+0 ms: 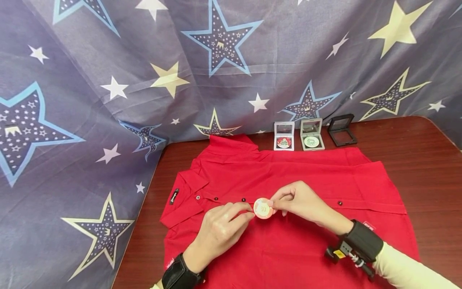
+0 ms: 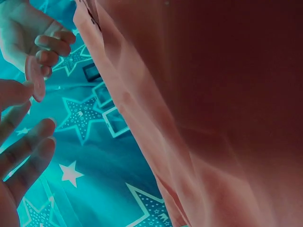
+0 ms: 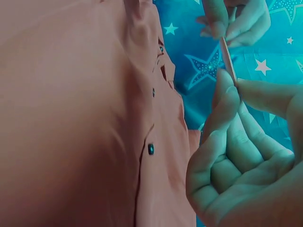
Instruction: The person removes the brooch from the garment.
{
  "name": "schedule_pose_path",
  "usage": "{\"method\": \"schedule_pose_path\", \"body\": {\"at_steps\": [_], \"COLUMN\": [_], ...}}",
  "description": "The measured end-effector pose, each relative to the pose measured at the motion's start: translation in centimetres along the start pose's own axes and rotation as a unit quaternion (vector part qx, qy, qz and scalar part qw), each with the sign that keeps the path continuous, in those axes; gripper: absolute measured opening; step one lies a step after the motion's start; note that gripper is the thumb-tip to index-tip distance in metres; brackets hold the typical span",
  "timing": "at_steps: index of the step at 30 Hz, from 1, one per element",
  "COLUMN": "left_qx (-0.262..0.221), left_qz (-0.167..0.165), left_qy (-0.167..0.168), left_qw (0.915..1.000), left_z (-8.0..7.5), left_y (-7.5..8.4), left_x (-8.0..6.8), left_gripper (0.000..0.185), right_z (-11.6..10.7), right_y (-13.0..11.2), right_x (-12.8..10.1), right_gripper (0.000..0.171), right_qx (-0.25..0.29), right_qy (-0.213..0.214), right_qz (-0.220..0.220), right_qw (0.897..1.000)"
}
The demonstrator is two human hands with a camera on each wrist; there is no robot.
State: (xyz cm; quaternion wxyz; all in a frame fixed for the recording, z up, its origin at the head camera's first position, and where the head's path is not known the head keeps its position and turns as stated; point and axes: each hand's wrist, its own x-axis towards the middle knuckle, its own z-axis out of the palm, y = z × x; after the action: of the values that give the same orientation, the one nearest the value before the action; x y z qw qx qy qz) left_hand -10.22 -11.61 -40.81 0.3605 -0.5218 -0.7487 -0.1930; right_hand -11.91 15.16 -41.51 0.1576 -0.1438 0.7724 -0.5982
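Note:
Over the middle of a red button-up shirt (image 1: pixel 303 245), both hands hold a round badge (image 1: pixel 262 208) with an orange-pink rim and a pale centre bearing a gold design. My right hand (image 1: pixel 303 202) pinches its right edge between thumb and fingertips. At the opposite edge, my left hand (image 1: pixel 221 226) grips it with its fingertips, its other fingers bent loosely. Seen from the right wrist, the badge (image 3: pixel 228 59) is edge-on and raised off the shirt, between the two hands. The left wrist view shows its rim (image 2: pixel 38 80) tilted.
Behind the shirt stand two pale cases with raised lids, one with a red tree badge (image 1: pixel 284 142), the other with a green-and-white badge (image 1: pixel 311 141). A black case (image 1: pixel 341 130) stands open beside them. A star-patterned cloth (image 1: pixel 234 92) hangs behind the brown table (image 1: pixel 426 160).

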Motion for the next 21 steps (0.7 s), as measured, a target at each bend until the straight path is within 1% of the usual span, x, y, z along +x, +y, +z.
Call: {"method": "schedule_pose_path", "body": {"at_steps": [4,11,21], "left_qx": [-0.013,-0.033,-0.026], "left_qz": [-0.024,-0.067,-0.102], "left_qy": [-0.002,-0.022,-0.037], "left_qw": [0.9996,0.9969,0.9937], "left_z": [0.0,0.0,-0.3], "left_y": [0.0,-0.1,-0.8], "left_x": [-0.1,-0.5,-1.5], "left_gripper": [0.012,0.018,0.017], "right_z": [-0.8,-2.8,-6.6], "right_y": [0.1,0.6,1.1], "right_x": [0.0,0.2,-0.1], "right_gripper": [0.007,0.007,0.014], "right_qx": [-0.017,-0.050,-0.082], "right_qy": [0.014,0.047,0.102], "right_qz": [-0.001,-0.006,0.001], "right_qw": [1.000,0.998,0.991]}}
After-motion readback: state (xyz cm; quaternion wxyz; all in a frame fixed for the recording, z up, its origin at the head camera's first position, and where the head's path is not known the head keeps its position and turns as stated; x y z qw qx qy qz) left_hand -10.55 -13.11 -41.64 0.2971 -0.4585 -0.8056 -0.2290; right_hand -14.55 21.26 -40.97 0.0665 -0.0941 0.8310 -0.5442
